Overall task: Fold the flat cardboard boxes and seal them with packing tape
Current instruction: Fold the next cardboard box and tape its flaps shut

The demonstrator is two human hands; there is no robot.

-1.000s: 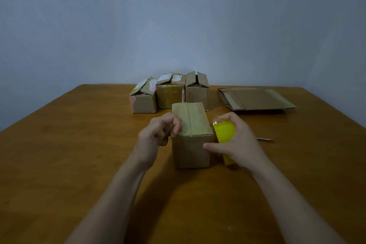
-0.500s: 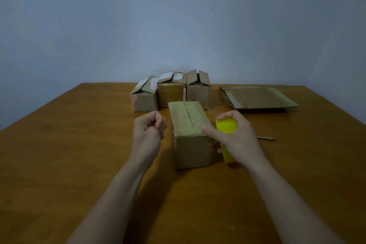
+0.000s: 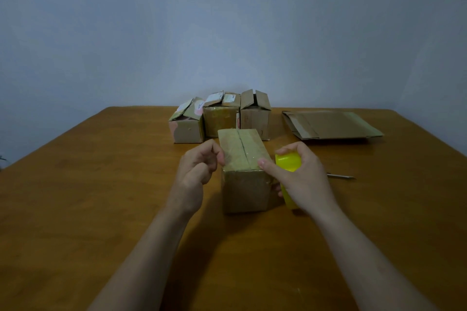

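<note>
Yellow tape roll (image 3: 288, 162) is gripped in the right hand (image 3: 304, 180), whose thumb presses on the folded box (image 3: 243, 189) standing between both hands on the counter (image 3: 101, 209). Half a second ago the left hand (image 3: 198, 168) was clear of the box. Now its curled fingers meet the box's top left edge; I cannot tell whether they pinch tape. The top seam is probably being smoothed down.

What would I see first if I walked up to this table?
The bright yellow tape roll pops out first, held in the grip of the right hand beside the closed cardboard box in the middle of the wooden table. Behind it, three small boxes with loose flaps stand in a row, and flat cardboard lies at the far right.
</note>
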